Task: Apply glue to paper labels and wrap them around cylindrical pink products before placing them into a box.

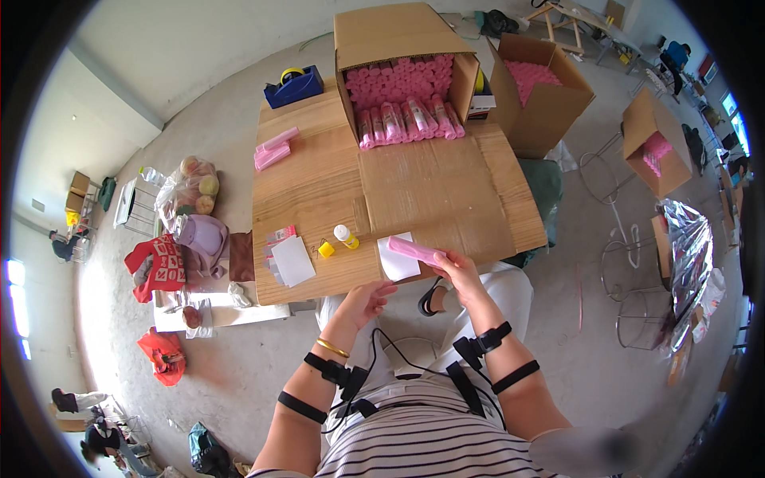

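A pink roll (410, 250) in a film wrapper is held in my right hand (460, 275), its fingers wrapped round one end. Under the roll lies a white paper sheet (396, 265) at the table's near edge. My left hand (370, 301) is just below that sheet, fingers stretched out and apart, with nothing seen in them. To the left stand a glue bottle (346, 236) with a white cap and a small yellow cap-like piece (326, 250). Beside them is a stack of white paper (294, 261). Two more pink rolls (273, 150) lie farther up the table.
A cardboard box (402, 32) full of pink rolls lies on its side at the table's far end, its flap (434, 187) spread toward me. A blue tape dispenser (293, 87) sits at the far left corner. Other open boxes (526, 119) stand to the right.
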### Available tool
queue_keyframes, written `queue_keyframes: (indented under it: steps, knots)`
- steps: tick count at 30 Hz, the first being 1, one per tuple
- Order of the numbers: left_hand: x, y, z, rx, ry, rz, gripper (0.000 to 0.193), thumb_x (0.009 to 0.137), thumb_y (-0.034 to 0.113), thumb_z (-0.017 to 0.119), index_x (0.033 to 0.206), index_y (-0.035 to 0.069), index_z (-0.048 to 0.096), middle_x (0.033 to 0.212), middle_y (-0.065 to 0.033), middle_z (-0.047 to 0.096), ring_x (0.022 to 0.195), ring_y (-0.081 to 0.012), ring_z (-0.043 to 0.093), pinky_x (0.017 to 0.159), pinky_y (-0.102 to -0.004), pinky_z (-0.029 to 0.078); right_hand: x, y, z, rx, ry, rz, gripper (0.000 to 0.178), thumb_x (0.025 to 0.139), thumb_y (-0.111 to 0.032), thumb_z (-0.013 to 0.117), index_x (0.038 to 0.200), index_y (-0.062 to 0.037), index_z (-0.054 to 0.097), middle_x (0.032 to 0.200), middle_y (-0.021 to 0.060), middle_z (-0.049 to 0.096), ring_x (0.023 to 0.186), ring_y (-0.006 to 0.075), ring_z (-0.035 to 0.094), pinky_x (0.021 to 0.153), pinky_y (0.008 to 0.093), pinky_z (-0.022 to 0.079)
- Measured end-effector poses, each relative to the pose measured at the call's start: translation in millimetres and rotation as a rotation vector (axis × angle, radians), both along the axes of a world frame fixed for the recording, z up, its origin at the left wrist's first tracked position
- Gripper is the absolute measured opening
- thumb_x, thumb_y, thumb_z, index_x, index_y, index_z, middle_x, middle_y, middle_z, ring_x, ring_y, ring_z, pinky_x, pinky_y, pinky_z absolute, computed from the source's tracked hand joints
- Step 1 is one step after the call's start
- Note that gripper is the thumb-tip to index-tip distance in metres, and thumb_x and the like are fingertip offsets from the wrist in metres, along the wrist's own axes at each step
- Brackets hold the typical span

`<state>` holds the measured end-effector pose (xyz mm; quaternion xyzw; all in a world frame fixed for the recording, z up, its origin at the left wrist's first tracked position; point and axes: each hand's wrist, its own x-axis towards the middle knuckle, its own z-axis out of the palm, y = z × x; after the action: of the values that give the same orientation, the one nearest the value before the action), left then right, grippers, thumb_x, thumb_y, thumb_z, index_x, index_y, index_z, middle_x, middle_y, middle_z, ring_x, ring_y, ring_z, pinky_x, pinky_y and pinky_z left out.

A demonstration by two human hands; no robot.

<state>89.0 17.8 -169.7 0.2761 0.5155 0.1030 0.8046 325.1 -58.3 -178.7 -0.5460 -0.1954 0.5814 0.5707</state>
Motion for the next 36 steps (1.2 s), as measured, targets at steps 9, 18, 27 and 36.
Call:
queue_keyframes:
  steps: [9,18,27,36]
  knots:
    - [36.2,0.3,14.7,0.153,0.098,0.112,0.034,0.088,0.042,0.061,0.096,0.01,0.056,0.095,-0.0046,0.066,0.074,-0.0099,0.061,0.053,-0.0202,0.046,-0.5,1.1,-8.4,0.008,0.062,-0.046,0.034,0.09,-0.029,0.063,0.111,-0.0023,0.062,0.103,0.0042,0.064,0.095,0.0111,0.06,0.085,0.0264,0.049]
    - [38.9,9.2,-2.9,0.141,0.031,0.252,0.025,0.086,0.025,0.067,0.101,0.007,0.059,0.097,-0.0054,0.062,0.082,-0.0166,0.062,0.073,-0.0284,0.054,-6.7,2.6,-14.5,0.003,0.111,-0.11,0.035,0.09,-0.03,0.063,0.112,-0.002,0.06,0.106,0.0042,0.063,0.098,0.0109,0.059,0.085,0.0258,0.048]
    - [45.1,11.0,18.3,0.147,-0.161,0.381,0.019,0.087,0.015,0.062,0.104,0.009,0.057,0.101,-0.0033,0.061,0.095,-0.0176,0.056,0.086,-0.039,0.051,-12.4,5.6,-16.6,-0.038,0.167,-0.275,0.037,0.089,-0.032,0.065,0.112,-0.0034,0.06,0.104,0.0041,0.065,0.103,0.0135,0.06,0.083,0.0257,0.048]
    - [47.1,-18.5,82.7,0.282,-0.361,0.311,0.024,0.091,0.013,0.05,0.114,0.004,0.049,0.107,-0.0093,0.06,0.096,-0.021,0.063,0.086,-0.0367,0.053,-34.4,-6.4,94.7,0.417,-0.253,-0.062,0.033,0.09,-0.019,0.064,0.114,0.0029,0.059,0.102,0.0039,0.064,0.09,0.0078,0.058,0.082,0.0228,0.045]
